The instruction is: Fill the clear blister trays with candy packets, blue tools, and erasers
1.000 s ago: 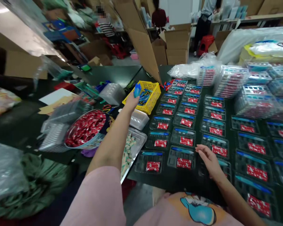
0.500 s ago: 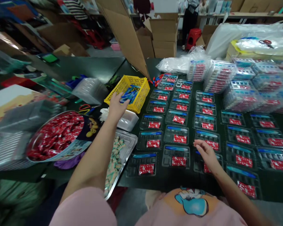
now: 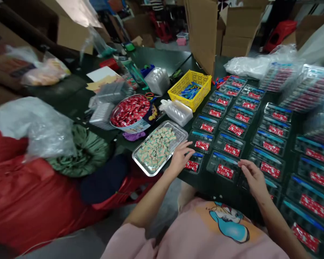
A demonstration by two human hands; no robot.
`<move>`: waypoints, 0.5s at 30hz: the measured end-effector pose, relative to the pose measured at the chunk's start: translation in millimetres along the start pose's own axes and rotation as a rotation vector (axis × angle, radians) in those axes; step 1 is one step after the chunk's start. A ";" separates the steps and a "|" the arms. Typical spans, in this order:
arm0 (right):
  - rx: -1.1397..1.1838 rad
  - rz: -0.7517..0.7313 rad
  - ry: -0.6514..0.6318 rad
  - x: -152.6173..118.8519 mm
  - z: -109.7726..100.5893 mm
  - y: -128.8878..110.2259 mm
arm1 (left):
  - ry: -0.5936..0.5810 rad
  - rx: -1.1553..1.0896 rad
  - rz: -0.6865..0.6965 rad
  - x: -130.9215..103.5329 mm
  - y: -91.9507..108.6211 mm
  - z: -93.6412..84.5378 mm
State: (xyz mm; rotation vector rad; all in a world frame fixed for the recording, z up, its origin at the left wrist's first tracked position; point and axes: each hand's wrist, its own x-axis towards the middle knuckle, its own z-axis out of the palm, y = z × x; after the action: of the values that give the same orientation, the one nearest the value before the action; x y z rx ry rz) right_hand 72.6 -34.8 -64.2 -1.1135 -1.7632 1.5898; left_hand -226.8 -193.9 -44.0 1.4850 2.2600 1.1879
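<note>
So we've got our left hand (image 3: 180, 158) over the nearest tray at the left end (image 3: 200, 162), covering part of it. Those fingers are spread loosely with nothing visible between them, but we can't tell if they're touching the plastic. Our right hand (image 3: 255, 176) is at the right edge of the next tray over (image 3: 212, 166), thumb and fingertips close together. Can't tell if they're pinching anything.

Both trays have a blue pen along the far side and a red packet near the middle, same as the rows running off to the far right.

Just left of our left hand there's a metal pan (image 3: 181, 133) with a heap of small pale and green pieces (image 3: 156, 151). Farther off sits a yellow basket (image 3: 175, 95) with loose blue pens (image 3: 190, 90) inside, and left of that a round tub (image 3: 136, 126) full of red packets (image 3: 131, 111).
</note>
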 end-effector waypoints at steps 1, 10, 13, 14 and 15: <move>0.004 -0.001 -0.008 -0.3 0.7 -0.4 | 0.007 -0.001 -0.009 -4.1 -0.5 -3.4; 0.002 0.016 -0.010 1.1 6.5 -5.6 | 0.079 0.027 -0.140 -15.7 -13.3 -45.2; -0.003 0.011 -0.022 4.4 13.3 -7.3 | 0.207 0.026 -0.203 -17.1 -32.0 -66.4; -0.003 0.010 -0.028 5.9 16.3 -7.7 | 0.251 0.024 -0.224 -17.1 -38.0 -74.4; 0.000 0.010 -0.036 7.4 19.6 -8.0 | 0.291 0.022 -0.243 -17.0 -43.3 -82.5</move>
State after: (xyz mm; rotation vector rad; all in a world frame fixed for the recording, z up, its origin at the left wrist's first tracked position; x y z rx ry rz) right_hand 50.8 -39.3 -61.1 -1.1018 -1.7827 1.6252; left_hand -293.4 -258.5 -24.2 1.0604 2.5560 1.3797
